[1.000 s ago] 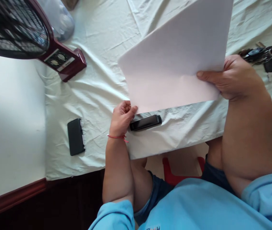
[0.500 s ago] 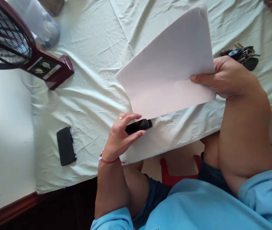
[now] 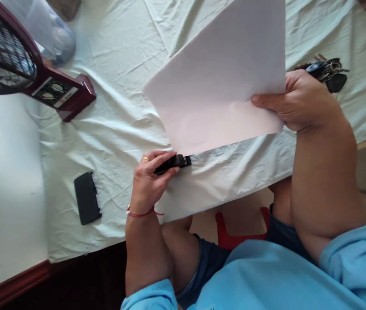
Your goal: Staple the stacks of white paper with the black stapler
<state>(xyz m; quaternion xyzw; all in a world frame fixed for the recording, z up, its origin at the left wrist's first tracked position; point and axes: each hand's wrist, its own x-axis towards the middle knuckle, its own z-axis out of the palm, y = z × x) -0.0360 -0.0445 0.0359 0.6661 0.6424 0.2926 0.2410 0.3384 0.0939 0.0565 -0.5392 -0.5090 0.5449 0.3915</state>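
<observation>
My right hand grips white paper by its right edge, thumb on top and fingers hidden beneath. Whether it is one sheet or several, I cannot tell. The paper is tilted and bent over the table. Near the table's front edge, my left hand is closed around a black stapler, thumb on one side and fingers on the other. The stapler's front end points right and sticks out past my fingertips. Just above it lies the paper's lower left corner; whether they touch is unclear.
On the pale tablecloth lie a black phone-like case at left and a bunch of keys at right. A dark red electric racket and a translucent container stand at the upper left. A red stool shows below the table.
My left hand has closed on the stapler and shifted it left and slightly up. The paper in my right hand has moved left and slightly up.
</observation>
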